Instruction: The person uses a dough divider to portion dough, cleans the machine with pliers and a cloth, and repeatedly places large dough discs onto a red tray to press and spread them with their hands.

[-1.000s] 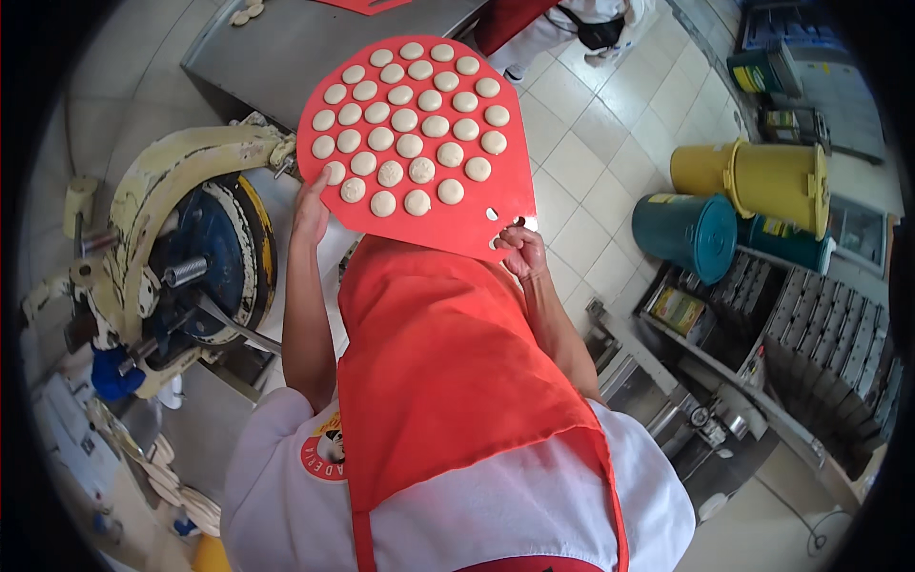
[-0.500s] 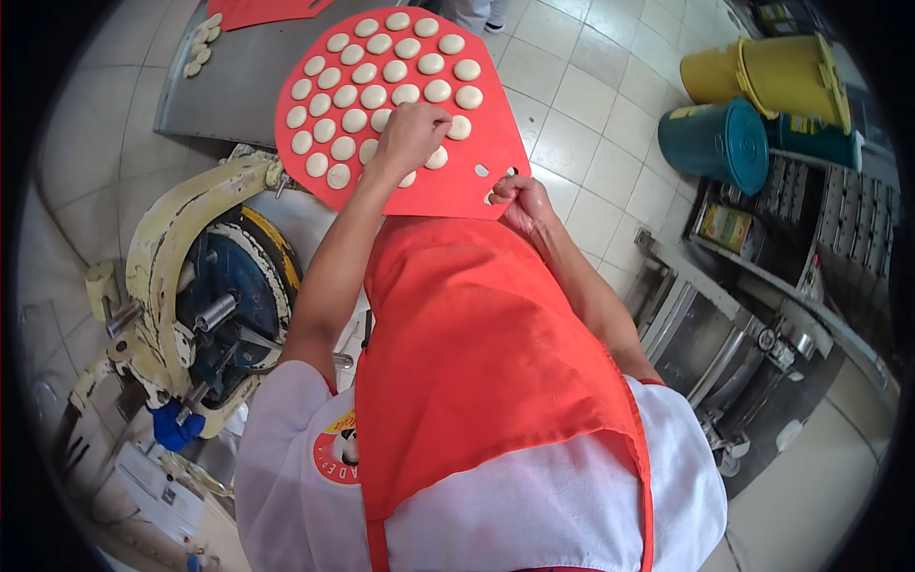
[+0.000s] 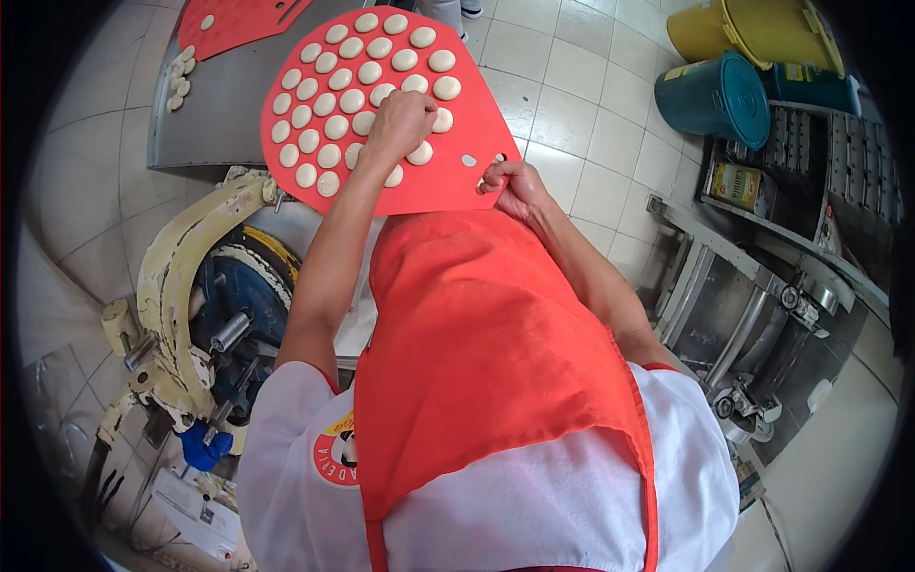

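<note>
A red rounded board (image 3: 440,191) with a straight near edge carries rows of pale, round dough pieces (image 3: 352,100). My right hand (image 3: 517,191) is closed around its near right corner, where there are cut-out holes, and holds it in front of the red apron. My left hand (image 3: 402,126) is over the middle of the board, fingers curled together beside a dough piece (image 3: 442,120). What those fingers hold, if anything, is hidden. Dough under that hand and wrist is partly covered.
At the upper left, a metal table (image 3: 214,119) bears a second red board (image 3: 233,24) and a small cluster of dough pieces (image 3: 179,78). A worn cream-and-blue machine (image 3: 172,257) stands at left. Teal (image 3: 705,95) and yellow bins (image 3: 762,33) stand at right, near metal racks (image 3: 863,191). Another person's legs (image 3: 443,11) show at the top.
The red board and both hands have shifted slightly left and up in the picture. More of the second red board shows. My right hand keeps its grip, and my left fingers stay curled.
</note>
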The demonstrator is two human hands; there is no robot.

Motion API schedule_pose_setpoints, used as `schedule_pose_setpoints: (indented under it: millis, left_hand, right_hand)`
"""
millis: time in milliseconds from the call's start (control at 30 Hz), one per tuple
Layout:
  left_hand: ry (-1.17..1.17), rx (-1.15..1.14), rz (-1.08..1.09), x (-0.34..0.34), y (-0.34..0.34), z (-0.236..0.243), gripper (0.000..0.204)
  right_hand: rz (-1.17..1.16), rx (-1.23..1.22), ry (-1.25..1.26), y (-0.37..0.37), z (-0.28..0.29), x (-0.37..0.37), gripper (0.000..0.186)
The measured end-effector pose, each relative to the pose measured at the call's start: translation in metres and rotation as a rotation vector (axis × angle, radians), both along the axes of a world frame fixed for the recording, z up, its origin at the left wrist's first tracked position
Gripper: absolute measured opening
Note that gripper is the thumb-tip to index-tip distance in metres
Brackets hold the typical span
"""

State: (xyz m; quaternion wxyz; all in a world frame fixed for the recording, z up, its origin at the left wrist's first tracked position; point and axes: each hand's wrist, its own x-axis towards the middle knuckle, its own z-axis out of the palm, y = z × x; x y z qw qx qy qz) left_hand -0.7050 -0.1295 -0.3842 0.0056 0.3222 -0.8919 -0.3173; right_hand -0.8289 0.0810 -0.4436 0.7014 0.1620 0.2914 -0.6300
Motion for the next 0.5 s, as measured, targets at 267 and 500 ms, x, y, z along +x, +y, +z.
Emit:
schedule_pose_setpoints:
  millis: [267,500]
  left_hand:
    - [-0.169,-0.302,-0.201,-0.006,-0.002,-0.017,0.015]
    - [-0.159,-0.150,-0.230,-0.003,-0.003,-0.015,0.013]
  right_hand:
    - [0.045,0.012,0.057,0.000,0.003,0.005,0.013]
    - [0.036,-0.030,0.053,-0.001,0.006,0.004,0.014]
